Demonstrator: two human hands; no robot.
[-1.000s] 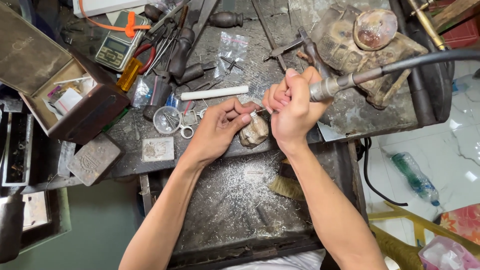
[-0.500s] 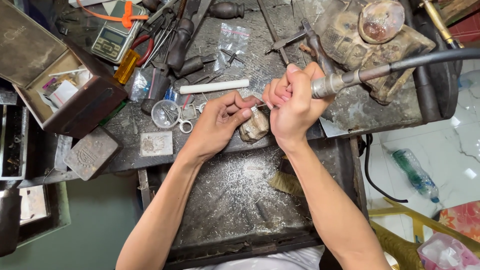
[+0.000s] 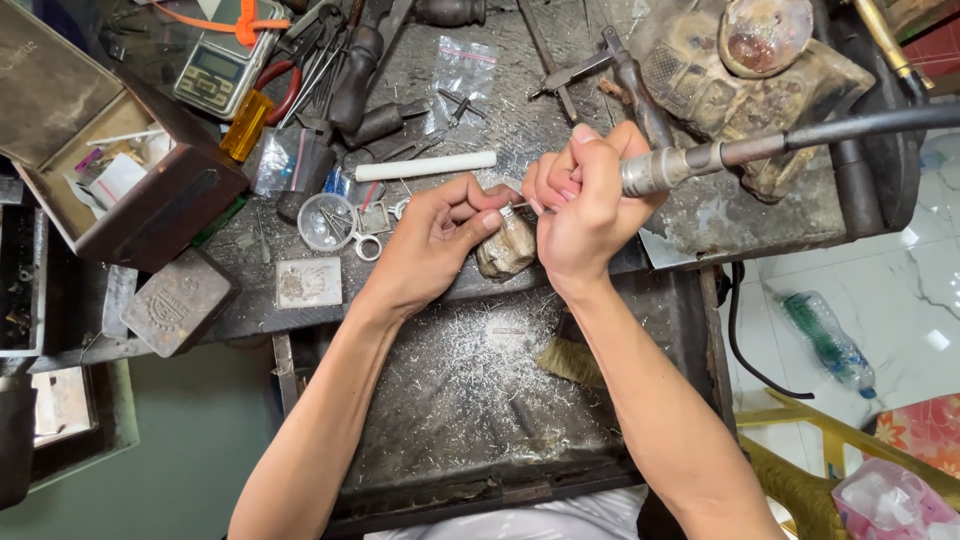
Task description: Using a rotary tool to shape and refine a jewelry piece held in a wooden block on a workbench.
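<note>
Head view, workbench seen from above. Right hand: fist closed around a metal rotary handpiece, whose dark flexible shaft runs off toward the right edge; the tip of the tool points left at a small silver piece. Left hand: thumb and forefinger pinched tight on that small silver piece, which sits just above a worn wooden peg jutting from the front edge of the bench; what the piece is exactly is too small to tell. The two hands touch at the fingertips over the peg. Below the peg: a dark tray dusted with pale metal filings, and a small brush lying in it, down and to the right of the peg. Left of the peg: a round clear dish, a flat square metal block, a larger stamped metal block, and, farther left, an open brown box holding small odds and ends. Above the peg: a white stick, clear plastic bags, pliers and dark hand tools, a small digital scale, an amber bottle. Up and right of the peg: a lumpy scorched block with a round bowl on top. Far right of the peg, on the tiled floor: a plastic bottle.
</note>
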